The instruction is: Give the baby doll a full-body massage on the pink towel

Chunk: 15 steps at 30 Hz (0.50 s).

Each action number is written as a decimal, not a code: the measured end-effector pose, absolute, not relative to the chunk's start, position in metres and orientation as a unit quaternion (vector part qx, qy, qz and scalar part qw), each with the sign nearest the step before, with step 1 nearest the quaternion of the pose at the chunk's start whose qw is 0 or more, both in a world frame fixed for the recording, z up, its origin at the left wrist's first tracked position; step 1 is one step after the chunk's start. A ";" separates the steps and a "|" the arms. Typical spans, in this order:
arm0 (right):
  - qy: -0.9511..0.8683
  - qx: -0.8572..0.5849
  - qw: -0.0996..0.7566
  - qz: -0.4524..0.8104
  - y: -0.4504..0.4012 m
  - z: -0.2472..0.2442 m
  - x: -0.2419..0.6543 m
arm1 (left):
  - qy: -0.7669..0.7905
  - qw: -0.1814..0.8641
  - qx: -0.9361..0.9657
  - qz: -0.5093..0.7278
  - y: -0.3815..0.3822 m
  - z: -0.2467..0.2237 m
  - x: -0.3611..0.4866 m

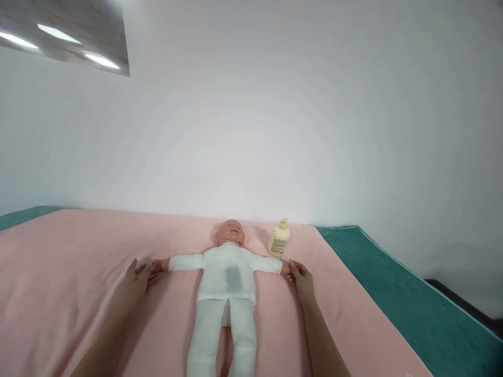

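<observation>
A baby doll in a white top and white trousers lies on its back, its arms stretched out to both sides. At the doll's hand on the left of the picture, my left hand has its fingers closed round that small hand. On the other side my right hand pinches the doll's other hand between thumb and fingers. A greyish patch shows on the front of the top. The lower legs run out of the bottom of the picture.
A pale yellow pump bottle stands beside the doll's head, above its sleeve on the right. Pink cloth lies under everything, over a green surface. Behind rises a white wall, with a reflective panel at upper left.
</observation>
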State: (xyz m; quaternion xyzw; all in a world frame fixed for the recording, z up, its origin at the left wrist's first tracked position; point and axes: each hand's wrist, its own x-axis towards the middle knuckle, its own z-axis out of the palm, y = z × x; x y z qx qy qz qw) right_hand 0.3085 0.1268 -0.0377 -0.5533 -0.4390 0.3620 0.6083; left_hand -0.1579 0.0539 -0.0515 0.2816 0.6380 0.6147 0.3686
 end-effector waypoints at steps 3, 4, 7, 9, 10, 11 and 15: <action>-0.442 -0.558 0.608 0.351 0.126 -0.039 0.306 | 0.658 0.290 0.301 0.626 0.038 -0.041 -0.145; -0.442 -0.560 0.608 0.347 0.126 -0.039 0.306 | 0.660 0.262 0.310 0.633 0.029 -0.037 -0.137; -0.444 -0.563 0.608 0.341 0.124 -0.039 0.304 | 0.651 0.202 0.342 0.647 -0.011 -0.035 -0.105; -0.444 -0.564 0.608 0.338 0.124 -0.038 0.304 | 0.647 0.208 0.365 0.636 -0.047 -0.046 -0.080; -0.445 -0.565 0.608 0.338 0.123 -0.038 0.304 | 0.650 0.225 0.375 0.621 -0.066 -0.055 -0.068; -0.445 -0.565 0.607 0.338 0.123 -0.039 0.304 | 0.656 0.253 0.383 0.599 -0.084 -0.067 -0.058; -0.446 -0.564 0.605 0.342 0.122 -0.040 0.303 | 0.667 0.371 0.431 0.481 -0.138 -0.112 -0.032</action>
